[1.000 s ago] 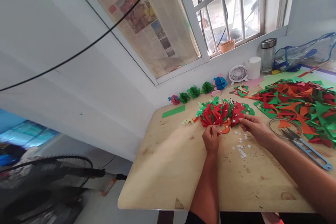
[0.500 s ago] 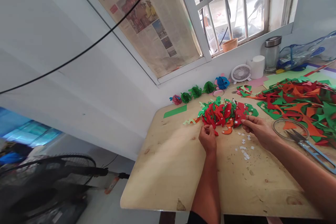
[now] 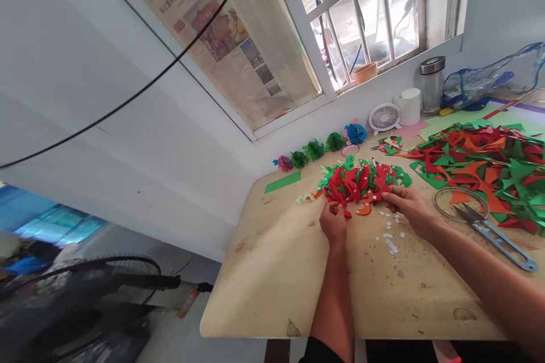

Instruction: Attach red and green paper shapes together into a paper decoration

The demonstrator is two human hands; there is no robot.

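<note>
A heap of red and green paper cutouts [image 3: 351,178] lies on the wooden table [image 3: 264,272], many with small white squares on them. At the heap's front left edge is my left hand [image 3: 333,224], its fingertips pinched on a red paper piece [image 3: 346,214]. My right hand [image 3: 406,207] reaches in from the right, thumb and fingers closed on a red cutout [image 3: 380,190] at the heap's right side. Small white squares [image 3: 389,241] are scattered on the wood below my right hand.
Paper scraps [image 3: 485,170] pile up at the right, with a metal ring [image 3: 438,204] and blue-handled snips [image 3: 502,244] before them. Along the wall are green paper balls [image 3: 314,150], a small white fan [image 3: 384,118] and a glass jar [image 3: 431,88]. A green strip [image 3: 283,182] lies at the left.
The view has shifted slightly, so the table's right side shows more. Both hands stay at the heap in nearly the same pinched poses.
</note>
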